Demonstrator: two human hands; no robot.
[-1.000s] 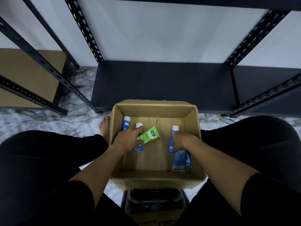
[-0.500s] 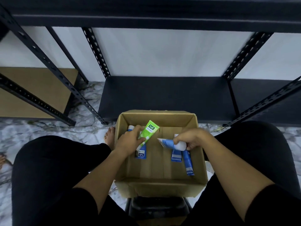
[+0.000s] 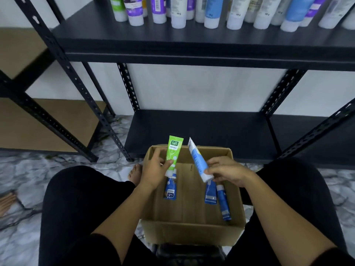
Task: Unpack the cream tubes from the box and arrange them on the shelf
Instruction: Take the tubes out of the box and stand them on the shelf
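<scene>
Above the open cardboard box [image 3: 192, 234], the left hand [image 3: 153, 172] grips a green tube [image 3: 173, 153], the right hand [image 3: 227, 170] pinches a blue tube [image 3: 196, 159]; three blue tubes [image 3: 210, 192] lie inside, upper shelf [image 3: 172, 42] lined with standing tubes [image 3: 177, 14]

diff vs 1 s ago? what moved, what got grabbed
Both hands rose out of the box. The left hand keeps its grip on the green tube, now lifted upright above the rim. The right hand, which was reaching onto the blue tubes, took hold of a light blue tube and lifted it. The view tilted up to the stocked shelf. Three blue tubes stay in the box.
</scene>
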